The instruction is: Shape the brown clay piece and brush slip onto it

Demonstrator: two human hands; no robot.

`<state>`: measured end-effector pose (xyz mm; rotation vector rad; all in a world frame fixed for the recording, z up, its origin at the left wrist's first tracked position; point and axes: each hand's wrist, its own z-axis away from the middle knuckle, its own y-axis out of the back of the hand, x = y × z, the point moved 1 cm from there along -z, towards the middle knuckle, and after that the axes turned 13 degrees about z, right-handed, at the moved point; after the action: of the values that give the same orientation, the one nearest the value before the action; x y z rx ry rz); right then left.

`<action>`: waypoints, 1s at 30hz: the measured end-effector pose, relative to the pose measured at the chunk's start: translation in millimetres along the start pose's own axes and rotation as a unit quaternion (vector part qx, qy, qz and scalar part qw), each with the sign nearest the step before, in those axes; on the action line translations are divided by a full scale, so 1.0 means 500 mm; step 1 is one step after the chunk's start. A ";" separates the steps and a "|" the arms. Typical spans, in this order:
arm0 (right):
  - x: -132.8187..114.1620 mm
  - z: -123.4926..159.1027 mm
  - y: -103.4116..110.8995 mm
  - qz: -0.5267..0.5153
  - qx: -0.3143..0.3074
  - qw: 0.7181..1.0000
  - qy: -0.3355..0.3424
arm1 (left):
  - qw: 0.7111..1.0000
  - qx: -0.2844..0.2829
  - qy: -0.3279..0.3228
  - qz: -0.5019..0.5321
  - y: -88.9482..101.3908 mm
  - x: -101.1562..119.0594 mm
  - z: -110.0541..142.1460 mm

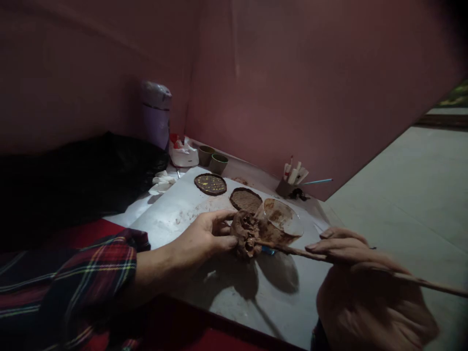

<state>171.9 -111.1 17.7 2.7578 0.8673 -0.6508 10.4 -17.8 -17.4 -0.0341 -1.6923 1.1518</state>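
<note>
A brown, skull-shaped clay piece (245,236) with dark hollows is held up over the white sheet. My left hand (199,239) grips it from its left side, thumb in front and fingers behind. My right hand (365,278) is closed around a long, thin wooden stick (298,251), its tip touching the hollows of the clay piece. Just behind the clay piece stands a clear glass bowl (281,222), smeared with brown. A small blue thing (268,250) shows below the stick; I cannot make out what it is.
Two round brown discs lie behind, one yellow-speckled (210,184), one plain (245,200). Farther back are two small cups (219,165), a tissue pack (184,155) and a purple bottle (156,114). A holder with pens (287,186) stands right. Black plastic (84,180) covers the left.
</note>
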 end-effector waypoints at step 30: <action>0.003 0.031 0.022 0.096 -0.182 0.968 0.142 | 1.000 0.006 0.015 -0.001 -0.006 0.000 -0.001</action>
<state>174.2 -123.9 3.7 2.5812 0.6750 -0.0501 12.3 -19.1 -15.4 -0.0432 -1.6590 1.1545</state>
